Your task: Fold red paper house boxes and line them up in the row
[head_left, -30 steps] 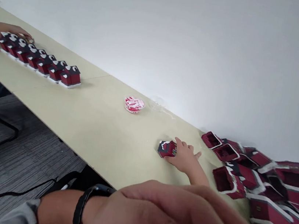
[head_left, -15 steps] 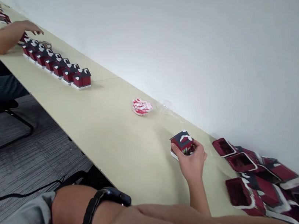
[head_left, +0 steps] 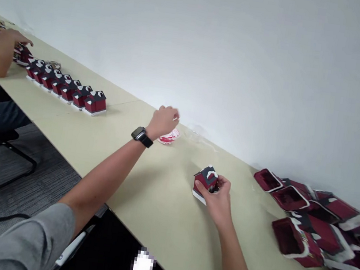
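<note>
Left hand [head_left: 164,121] now over candy dish [head_left: 168,136]

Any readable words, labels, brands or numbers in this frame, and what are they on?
None can be read.
Red-and-white print in the small clear dish: blurred.
Front of the red house-shaped paper box in the right hand: too small.
Black wristwatch face: no legible digits.

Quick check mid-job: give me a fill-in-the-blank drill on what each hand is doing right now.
1. The right hand grips a small red ____-shaped box.
2. The left hand reaches over the candy ____.
3. The left wrist wears a black ____.
4. Open red boxes lie heaped on the table to the ____ of the right hand.

Missing words: house; bowl; watch; right
</note>
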A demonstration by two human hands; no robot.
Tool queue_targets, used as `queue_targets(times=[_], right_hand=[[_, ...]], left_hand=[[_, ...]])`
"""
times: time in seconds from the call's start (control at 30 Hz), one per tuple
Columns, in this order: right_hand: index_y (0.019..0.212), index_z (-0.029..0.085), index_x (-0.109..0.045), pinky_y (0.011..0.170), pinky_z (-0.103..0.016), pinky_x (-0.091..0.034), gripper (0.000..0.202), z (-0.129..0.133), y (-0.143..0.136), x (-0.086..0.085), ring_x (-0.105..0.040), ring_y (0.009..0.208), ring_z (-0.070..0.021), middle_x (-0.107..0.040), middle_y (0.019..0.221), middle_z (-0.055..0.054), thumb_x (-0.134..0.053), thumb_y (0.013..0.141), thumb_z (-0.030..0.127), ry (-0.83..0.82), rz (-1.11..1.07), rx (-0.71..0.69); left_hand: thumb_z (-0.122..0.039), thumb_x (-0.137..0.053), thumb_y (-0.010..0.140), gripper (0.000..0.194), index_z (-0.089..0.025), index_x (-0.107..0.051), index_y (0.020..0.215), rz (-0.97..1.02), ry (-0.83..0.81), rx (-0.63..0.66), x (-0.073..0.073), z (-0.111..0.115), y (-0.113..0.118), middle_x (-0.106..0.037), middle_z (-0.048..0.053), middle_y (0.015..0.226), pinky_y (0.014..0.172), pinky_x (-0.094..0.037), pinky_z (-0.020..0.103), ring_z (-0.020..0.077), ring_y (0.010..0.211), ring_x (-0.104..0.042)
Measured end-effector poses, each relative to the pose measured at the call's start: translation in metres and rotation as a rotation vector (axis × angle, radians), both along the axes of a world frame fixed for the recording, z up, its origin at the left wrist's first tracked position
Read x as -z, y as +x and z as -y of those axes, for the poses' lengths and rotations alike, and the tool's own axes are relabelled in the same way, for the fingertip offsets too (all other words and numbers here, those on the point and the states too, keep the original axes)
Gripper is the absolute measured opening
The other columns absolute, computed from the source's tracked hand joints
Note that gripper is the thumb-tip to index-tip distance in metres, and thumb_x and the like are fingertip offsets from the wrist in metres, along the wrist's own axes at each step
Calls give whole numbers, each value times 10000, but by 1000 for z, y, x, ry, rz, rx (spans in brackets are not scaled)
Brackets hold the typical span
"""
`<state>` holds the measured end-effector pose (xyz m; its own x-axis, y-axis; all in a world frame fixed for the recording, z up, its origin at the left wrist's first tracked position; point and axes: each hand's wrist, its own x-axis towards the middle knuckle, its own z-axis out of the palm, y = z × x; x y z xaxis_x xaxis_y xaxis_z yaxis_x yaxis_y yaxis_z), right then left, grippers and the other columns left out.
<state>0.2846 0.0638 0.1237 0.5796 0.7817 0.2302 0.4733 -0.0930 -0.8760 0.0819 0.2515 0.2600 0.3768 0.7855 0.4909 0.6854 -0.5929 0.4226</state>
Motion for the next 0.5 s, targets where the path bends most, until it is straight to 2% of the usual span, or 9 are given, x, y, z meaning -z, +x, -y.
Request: queue_targets(times=[0.03, 0.1, 0.17, 0.27, 0.37, 0.43, 0.5], right_hand=[[1336, 186, -372, 980, -440, -481, 955, -1, 0, 0, -592, 1117, -290, -556, 1274, -149, -805, 621, 649, 14, -10, -1], [1450, 174, -253, 981, -435, -486, 1125, -1, -1, -1, -574, 1149, -292, -503, 1331, -163, -813, 599, 650, 35, -16, 5], [1529, 174, -142, 969, -441, -494, 1256, 2, -2, -5, -569, 1145, -297, -477, 1353, -161, -831, 582, 626, 34, -6, -3], [1574, 237, -63, 986, -434, -487, 1215, 9, -3, -15, -576, 1140, -281, -437, 1416, -128, -803, 660, 544, 11, 19, -83], [1567, 305, -124, 998, -442, -482, 1062, 15, -4, -24, -610, 1100, -265, -472, 1408, -83, -755, 732, 486, -34, 23, -171], [1567, 282, -181, 1029, -483, -459, 1067, 18, -4, -27, -589, 1152, -300, -512, 1365, -96, -771, 714, 533, -71, 73, -121], [1587, 244, -186, 1100, -540, -385, 1167, 21, -2, -29, -465, 1318, -356, -473, 1425, -145, -803, 661, 595, -111, 155, -66]], left_hand=[[-214, -511, 922, 184, -148, -673, 980, -242, -62, -112, 10, -25, -2, -682, 134, 1102, 1033, -362, 466, 287, 1145, -541], [-167, -614, 819, 105, -122, -692, 872, -379, -113, -155, 29, -59, -5, -705, 161, 979, 1022, -343, 482, 320, 1086, -587], [-154, -657, 762, 75, -107, -692, 809, -413, -138, -148, 45, -75, -4, -708, 181, 905, 987, -356, 472, 330, 1010, -630], [-164, -650, 757, 75, -104, -690, 780, -434, -138, -143, 59, -84, 0, -706, 202, 878, 938, -372, 451, 331, 954, -652], [-158, -628, 753, 78, -108, -684, 774, -425, -119, -129, 64, -87, 3, -705, 209, 879, 934, -369, 456, 343, 973, -640], [-167, -613, 765, 85, -110, -675, 778, -404, -100, -113, 64, -88, 1, -702, 212, 892, 955, -359, 468, 354, 1017, -619], [-173, -593, 789, 94, -112, -664, 799, -369, -84, -89, 62, -86, -2, -699, 207, 916, 983, -347, 474, 353, 1057, -599]])
